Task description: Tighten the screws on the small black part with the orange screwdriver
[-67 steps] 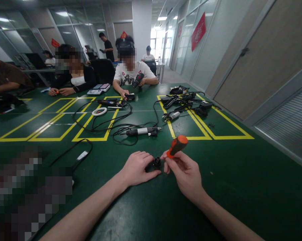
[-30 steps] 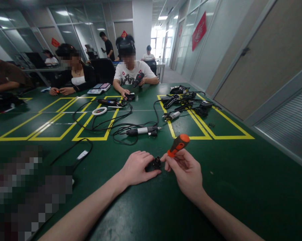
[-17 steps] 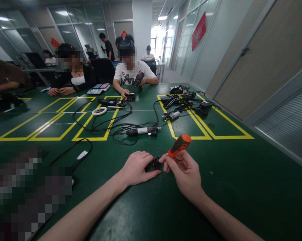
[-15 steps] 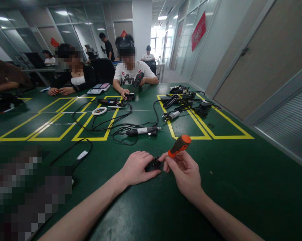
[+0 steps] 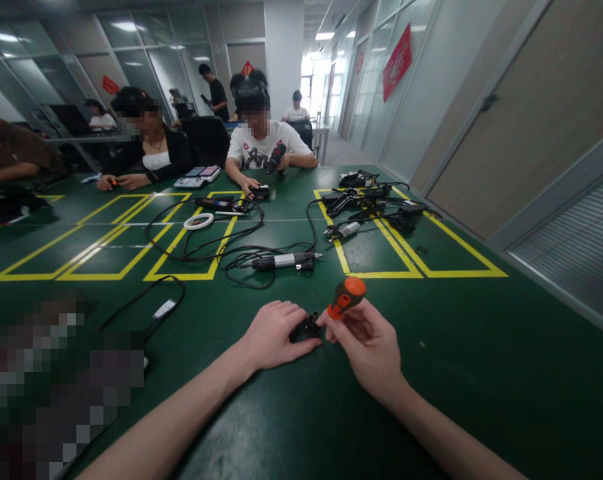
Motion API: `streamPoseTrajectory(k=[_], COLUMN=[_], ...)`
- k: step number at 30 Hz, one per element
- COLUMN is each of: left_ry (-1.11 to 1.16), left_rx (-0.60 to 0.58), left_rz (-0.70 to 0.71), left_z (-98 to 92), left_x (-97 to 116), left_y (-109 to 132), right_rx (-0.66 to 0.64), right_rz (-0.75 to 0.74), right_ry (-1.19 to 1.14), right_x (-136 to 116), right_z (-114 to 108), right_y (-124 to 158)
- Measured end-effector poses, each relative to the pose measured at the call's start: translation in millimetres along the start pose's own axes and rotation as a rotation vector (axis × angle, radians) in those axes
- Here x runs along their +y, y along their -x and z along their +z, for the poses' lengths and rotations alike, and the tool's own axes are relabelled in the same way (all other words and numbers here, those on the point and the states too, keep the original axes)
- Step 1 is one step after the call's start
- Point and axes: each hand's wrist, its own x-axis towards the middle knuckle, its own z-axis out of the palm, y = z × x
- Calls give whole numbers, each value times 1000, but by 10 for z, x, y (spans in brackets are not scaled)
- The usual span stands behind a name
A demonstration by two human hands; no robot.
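**Orange-handled screwdriver in right hand, angled over small black part**

Watching from the room. Right hand (image 5: 374, 348) has thumb and index pinching the neck of the screwdriver (image 5: 346, 298), just right of the small black part (image 5: 312, 325). Left hand (image 5: 277, 335) rests on the green table (image 5: 291, 427), thumb and curled fingers closed around that part.

Taped bays: the left bay (image 5: 179, 278) holds a white ring (image 5: 199, 221) and a black corded tool (image 5: 215, 203); the right-hand bays (image 5: 464, 274) carry a black tool pile (image 5: 361, 200) across their far ends.

Screwdriver's long axis slants lower left to upper right, butt up. Shaft and tip hidden behind the fingers; can't tell if it's seated.

Beyond the hands: silver-and-black electric screwdriver (image 5: 281, 261), tip right, lying between them and the far bays. Co-worker opposite grips a black power drill (image 5: 275, 160).
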Motion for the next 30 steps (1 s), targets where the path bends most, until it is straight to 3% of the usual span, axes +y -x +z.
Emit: streamPoseTrajectory(k=[9, 19, 25, 30], left_ry=[15, -1, -1, 5], left_rx=[-3, -4, -4, 0], left_rz=[0, -1, -3, -10], left_z=[-3, 4, 8, -12], left_x=[-1, -7, -8, 5], left_y=[2, 0, 4, 2], right_rx=[-102, -16, -91, -49], right_rz=[-50, -24, -97, -18], right_ry=[34, 92, 149, 95], right_x=[7, 17, -43, -60], right_z=[-15, -17, -20, -16], right_y=[8, 0, -28, -35])
